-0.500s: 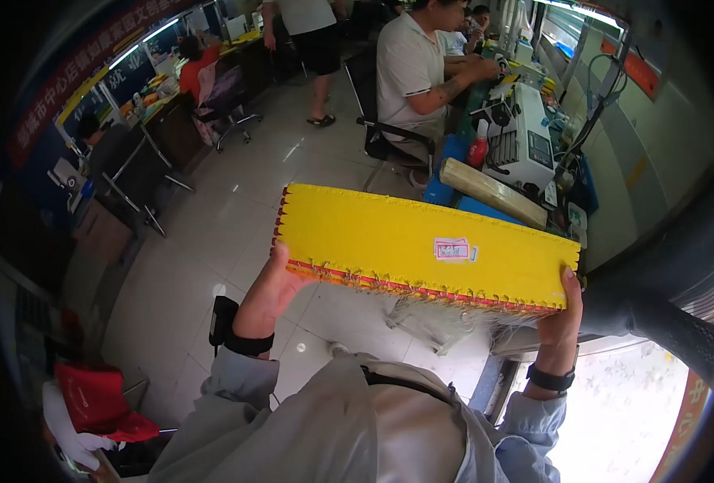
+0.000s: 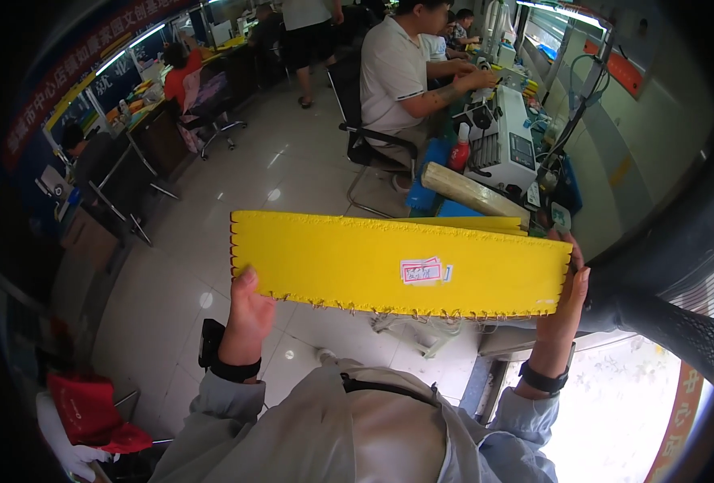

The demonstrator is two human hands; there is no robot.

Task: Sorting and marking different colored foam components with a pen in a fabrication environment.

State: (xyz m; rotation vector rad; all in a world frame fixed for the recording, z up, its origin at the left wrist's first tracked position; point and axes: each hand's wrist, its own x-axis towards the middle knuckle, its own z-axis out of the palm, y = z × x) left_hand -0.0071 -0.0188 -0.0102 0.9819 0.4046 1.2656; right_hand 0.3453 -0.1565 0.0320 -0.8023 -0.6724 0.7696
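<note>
A long yellow foam board (image 2: 333, 258) is held up level in front of me, its broad face toward me. Its short ends are notched, and small wire-like loops line the lower edge. A white label with red frames (image 2: 420, 270) is stuck right of its middle. My left hand (image 2: 249, 310) grips the lower left corner, thumb on the front and other fingers hidden behind. My right hand (image 2: 564, 294) clasps the right end, with fingertips showing past the upper corner. Another yellow strip (image 2: 485, 222) shows behind the top edge.
A workbench on the right carries a white machine (image 2: 508, 141), a red bottle (image 2: 460, 150) and a wooden block (image 2: 473, 191). A person in a white shirt (image 2: 397, 76) sits there in a black chair (image 2: 365, 145). A red bag (image 2: 98, 414) lies lower left.
Both hands have turned the board to face me more squarely and shifted it left. The strip behind its top edge has come into sight, and the hanging threads are mostly hidden.
</note>
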